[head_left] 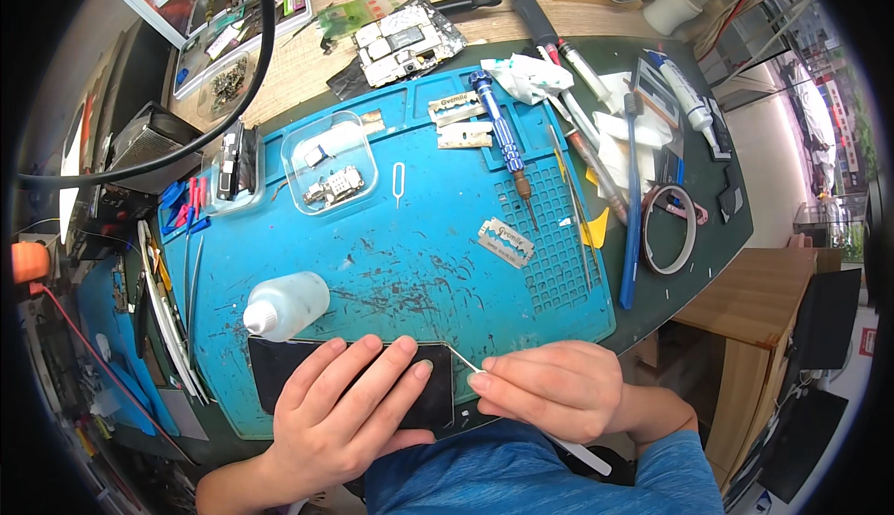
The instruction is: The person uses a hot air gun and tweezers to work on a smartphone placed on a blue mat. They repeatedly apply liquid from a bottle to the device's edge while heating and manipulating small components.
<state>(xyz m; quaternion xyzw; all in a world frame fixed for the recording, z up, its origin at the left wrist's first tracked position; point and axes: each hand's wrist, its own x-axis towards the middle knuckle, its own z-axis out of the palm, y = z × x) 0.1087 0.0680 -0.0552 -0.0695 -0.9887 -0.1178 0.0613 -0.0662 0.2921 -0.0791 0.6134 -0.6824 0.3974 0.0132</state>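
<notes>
A flat black phone [430, 394] lies along the near edge of the blue work mat. My left hand [349, 399] spans it, fingertips at its far edge and thumb by its near edge, and covers its middle. My right hand [549, 389] pinches a slim, pale metal pry tool [589, 460] between thumb and fingers. The tool's thin tip meets the phone's far right corner; its flat rounded end sticks out below the hand. Just beyond the phone, a translucent squeeze bottle [296, 303] lies on its side, its cap toward the left.
On the blue mat [410, 282] are a clear box [331, 161] with small parts, razor blades [506, 242] and a blue screwdriver [498, 124]. A blue brush [630, 208] and a tape roll [670, 229] lie right. A black cable [256, 77] arches at the left.
</notes>
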